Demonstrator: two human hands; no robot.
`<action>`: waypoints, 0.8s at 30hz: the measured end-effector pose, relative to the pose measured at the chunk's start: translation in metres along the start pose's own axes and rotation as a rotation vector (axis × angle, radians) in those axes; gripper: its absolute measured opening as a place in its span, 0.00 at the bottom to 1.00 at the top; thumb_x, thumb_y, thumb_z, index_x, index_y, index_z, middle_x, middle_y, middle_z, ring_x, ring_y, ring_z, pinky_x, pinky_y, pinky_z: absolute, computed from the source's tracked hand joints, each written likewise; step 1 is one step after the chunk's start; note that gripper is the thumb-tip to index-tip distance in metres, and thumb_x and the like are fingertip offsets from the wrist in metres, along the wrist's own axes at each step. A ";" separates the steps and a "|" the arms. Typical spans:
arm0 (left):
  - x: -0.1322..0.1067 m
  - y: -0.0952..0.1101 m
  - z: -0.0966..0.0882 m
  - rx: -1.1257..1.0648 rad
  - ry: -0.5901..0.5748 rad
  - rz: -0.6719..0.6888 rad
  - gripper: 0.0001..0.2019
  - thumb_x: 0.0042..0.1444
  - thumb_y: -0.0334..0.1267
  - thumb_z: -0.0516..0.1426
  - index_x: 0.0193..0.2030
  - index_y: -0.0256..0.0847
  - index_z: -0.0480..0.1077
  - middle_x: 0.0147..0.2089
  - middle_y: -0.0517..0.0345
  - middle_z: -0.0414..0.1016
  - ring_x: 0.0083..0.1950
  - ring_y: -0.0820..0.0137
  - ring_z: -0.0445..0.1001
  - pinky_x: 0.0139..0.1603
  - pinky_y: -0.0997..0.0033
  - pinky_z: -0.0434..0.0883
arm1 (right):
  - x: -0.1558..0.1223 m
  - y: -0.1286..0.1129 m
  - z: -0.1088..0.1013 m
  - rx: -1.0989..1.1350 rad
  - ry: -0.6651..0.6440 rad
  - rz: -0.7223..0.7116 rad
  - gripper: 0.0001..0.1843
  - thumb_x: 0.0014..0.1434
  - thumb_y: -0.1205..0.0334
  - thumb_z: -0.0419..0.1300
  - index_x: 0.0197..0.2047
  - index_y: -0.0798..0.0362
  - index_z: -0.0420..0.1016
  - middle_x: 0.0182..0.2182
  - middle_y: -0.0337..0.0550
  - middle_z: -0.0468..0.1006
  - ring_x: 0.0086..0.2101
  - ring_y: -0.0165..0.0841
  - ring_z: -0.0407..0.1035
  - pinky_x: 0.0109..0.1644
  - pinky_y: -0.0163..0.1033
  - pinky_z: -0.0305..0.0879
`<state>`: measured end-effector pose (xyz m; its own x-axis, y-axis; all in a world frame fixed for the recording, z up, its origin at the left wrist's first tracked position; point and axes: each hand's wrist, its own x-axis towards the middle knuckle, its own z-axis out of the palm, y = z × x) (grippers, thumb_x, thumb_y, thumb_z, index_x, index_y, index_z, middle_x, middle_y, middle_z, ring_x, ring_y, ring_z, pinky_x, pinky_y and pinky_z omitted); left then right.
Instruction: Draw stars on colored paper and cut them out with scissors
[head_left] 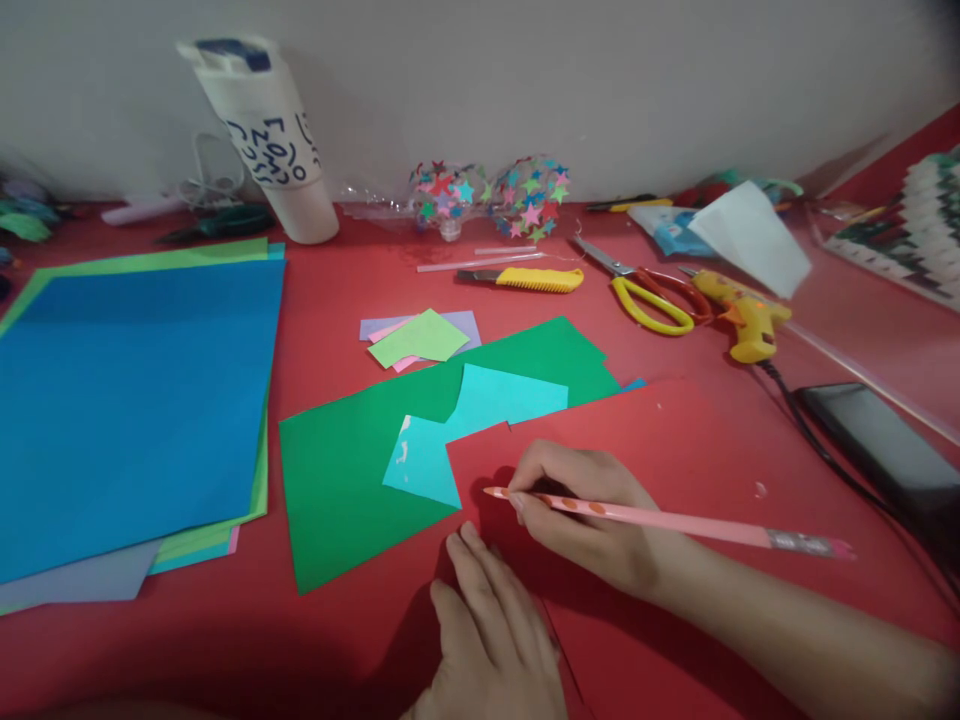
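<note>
My right hand (581,515) pinches a pink pencil (697,520) with orange spots, its tip pointing left and its eraser end to the right. Under that hand lies a red paper sheet (637,425), hard to tell from the red table. My left hand (499,640) rests flat near the sheet's left edge, fingers stretched out. Beyond my fingertips are cut light-blue paper pieces (510,395), one with whitish marks. They lie on a green paper (337,480), and the red sheet partly overlaps them.
A stack of coloured sheets with a blue one (135,400) on top lies left. Small paper scraps (420,338), a yellow cutter (536,279), scissors (652,300) and a glue gun (750,315) lie behind. A phone (885,430) is right; a white tumbler (277,150) stands by the wall.
</note>
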<state>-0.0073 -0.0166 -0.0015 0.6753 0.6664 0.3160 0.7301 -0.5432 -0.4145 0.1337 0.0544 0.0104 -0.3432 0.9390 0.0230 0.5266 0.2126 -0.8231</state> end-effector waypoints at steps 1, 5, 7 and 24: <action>0.000 0.000 0.000 0.002 -0.002 0.002 0.13 0.48 0.41 0.56 0.32 0.34 0.77 0.36 0.44 0.80 0.38 0.54 0.78 0.31 0.62 0.72 | 0.000 0.000 0.000 0.001 0.006 -0.002 0.07 0.53 0.69 0.52 0.24 0.52 0.63 0.18 0.33 0.67 0.20 0.25 0.59 0.23 0.28 0.54; -0.001 0.000 0.000 0.023 -0.001 0.013 0.15 0.47 0.42 0.56 0.33 0.33 0.77 0.36 0.42 0.80 0.37 0.54 0.78 0.31 0.62 0.71 | 0.000 0.000 0.001 0.004 0.020 -0.005 0.07 0.50 0.70 0.51 0.23 0.52 0.62 0.17 0.32 0.66 0.19 0.24 0.57 0.22 0.28 0.52; -0.001 0.000 0.000 0.030 -0.006 0.015 0.15 0.47 0.43 0.57 0.34 0.33 0.77 0.37 0.42 0.80 0.38 0.53 0.78 0.31 0.62 0.71 | 0.000 0.000 0.000 -0.011 0.009 0.002 0.08 0.49 0.71 0.51 0.22 0.52 0.60 0.17 0.32 0.64 0.19 0.24 0.56 0.21 0.28 0.52; -0.001 0.002 0.001 0.020 -0.003 -0.003 0.13 0.49 0.41 0.55 0.31 0.33 0.77 0.36 0.41 0.80 0.37 0.55 0.78 0.31 0.63 0.72 | -0.001 0.000 -0.004 -0.044 -0.074 0.009 0.08 0.43 0.73 0.49 0.20 0.51 0.57 0.15 0.32 0.61 0.18 0.25 0.54 0.20 0.29 0.47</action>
<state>-0.0069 -0.0176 -0.0031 0.6725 0.6699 0.3145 0.7300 -0.5308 -0.4305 0.1371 0.0543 0.0121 -0.3940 0.9187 -0.0278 0.5631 0.2174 -0.7973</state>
